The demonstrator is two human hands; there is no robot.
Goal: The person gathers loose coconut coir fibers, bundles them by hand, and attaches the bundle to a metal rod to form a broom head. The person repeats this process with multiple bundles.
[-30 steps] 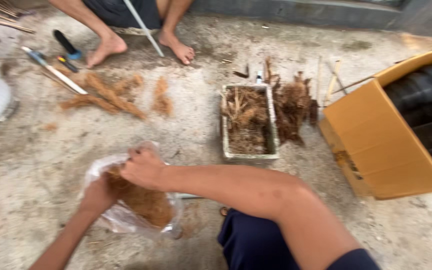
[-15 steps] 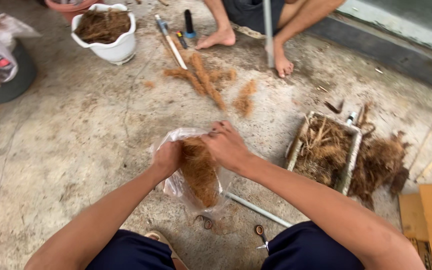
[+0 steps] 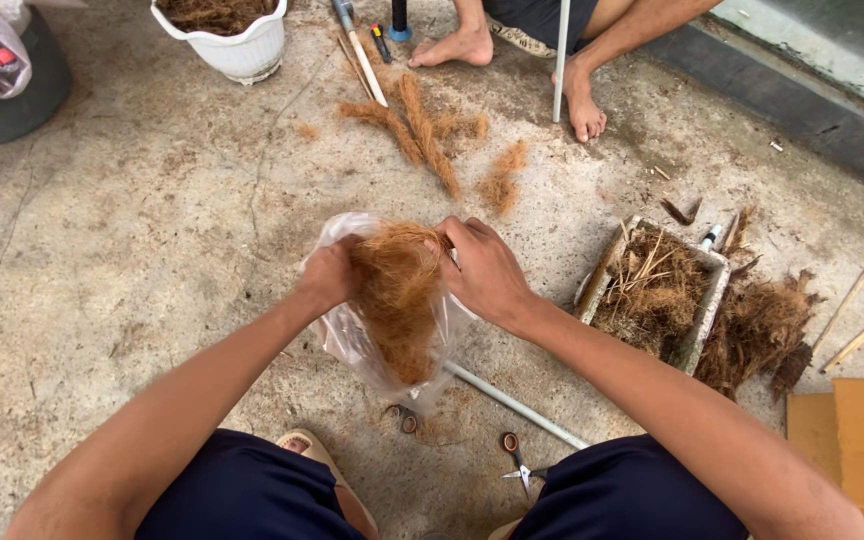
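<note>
A clear plastic bag [image 3: 352, 335] full of brown coconut fibre [image 3: 397, 300] hangs between my hands above the concrete floor. My left hand [image 3: 330, 275] grips the bag's left rim. Closed on the right rim and the top of the fibre tuft is my right hand [image 3: 484, 272]. Under the bag a thin white rod [image 3: 512, 403] lies on the floor, with small scissors [image 3: 517, 463] close to my knees.
A white pot [image 3: 235, 45] of fibre stands at the back left, loose fibre strands [image 3: 422, 130] ahead. Another person's bare feet [image 3: 582, 105] and a white stick are at the top. A grey rectangular tray [image 3: 697, 320] of roots sits right, a cardboard box [image 3: 857, 440] at the lower right.
The view has swung left, so the box has slid almost out of sight. Both hands stay on the bag, and the fibre tuft now stands higher out of its mouth.
</note>
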